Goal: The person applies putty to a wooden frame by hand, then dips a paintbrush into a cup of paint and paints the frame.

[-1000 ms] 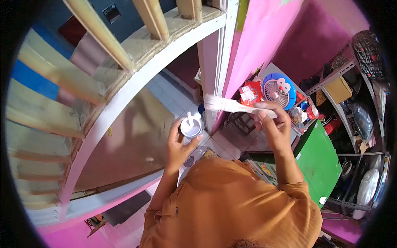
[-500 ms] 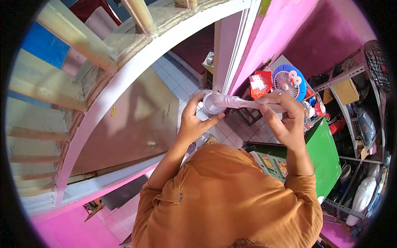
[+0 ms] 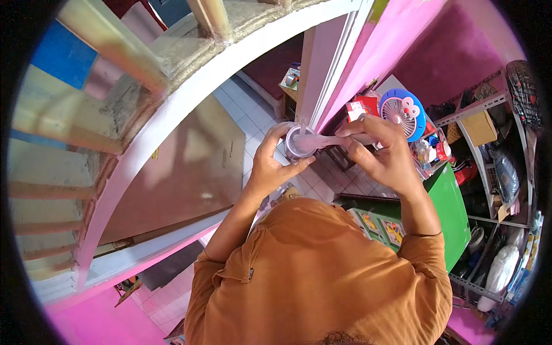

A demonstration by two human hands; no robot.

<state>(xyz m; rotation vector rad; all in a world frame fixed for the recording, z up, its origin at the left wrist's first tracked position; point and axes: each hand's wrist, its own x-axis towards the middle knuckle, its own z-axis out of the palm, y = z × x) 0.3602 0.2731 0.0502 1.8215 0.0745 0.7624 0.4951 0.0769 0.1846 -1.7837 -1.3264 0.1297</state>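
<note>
Left hand (image 3: 265, 172): fingers wrapped round small cup (image 3: 290, 150) | Right hand (image 3: 391, 152): fingers closed on paintbrush (image 3: 328, 140) handle | Paintbrush: bristles at cup mouth, apparently being wetted | White arched frame (image 3: 192, 80): apart from bristles; how much is coated, how much remains, cannot tell

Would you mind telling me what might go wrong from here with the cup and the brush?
The cup is open and held up in the left hand, so a tilt or slip could spill its pale contents onto the floor tiles.

The brush, in the right hand, has its coated head at the cup's mouth; a hard push might tip the cup.

Drips from that head could also land on the orange-brown shirt.
</note>
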